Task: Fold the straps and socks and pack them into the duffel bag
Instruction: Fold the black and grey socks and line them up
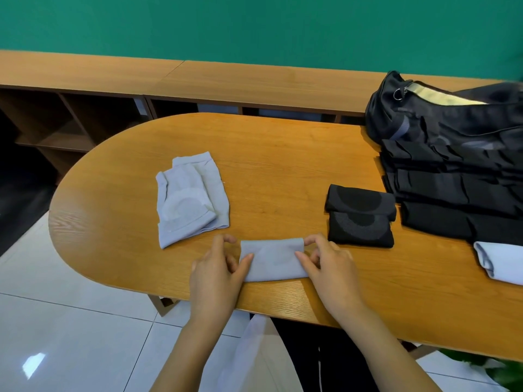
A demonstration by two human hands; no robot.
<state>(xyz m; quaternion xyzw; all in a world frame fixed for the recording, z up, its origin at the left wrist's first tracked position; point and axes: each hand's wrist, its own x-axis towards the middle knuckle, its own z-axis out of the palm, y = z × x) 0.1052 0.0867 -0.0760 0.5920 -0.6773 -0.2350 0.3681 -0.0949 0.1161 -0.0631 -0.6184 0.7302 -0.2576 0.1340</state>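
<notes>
Two ends of a folded grey sock [273, 260], lying near the front edge of the counter [283, 154], are pinched: one by the left hand [218, 267], one by the right hand [329, 264]. If released carelessly, the fold may be sprung open, or the sock knocked off the edge.

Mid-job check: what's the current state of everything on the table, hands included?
folded grey sock: folded flat at the near edge, held at both ends.
left grip: pinches the sock's left end.
right grip: pinches its right end.
grey sock pile: loosely overlapped, not folded small.
black socks: two, folded, touching.
black straps: folded, stacked against the bag.
duffel bag: top seems unzipped.
pale cloth: partly out of frame.
</notes>
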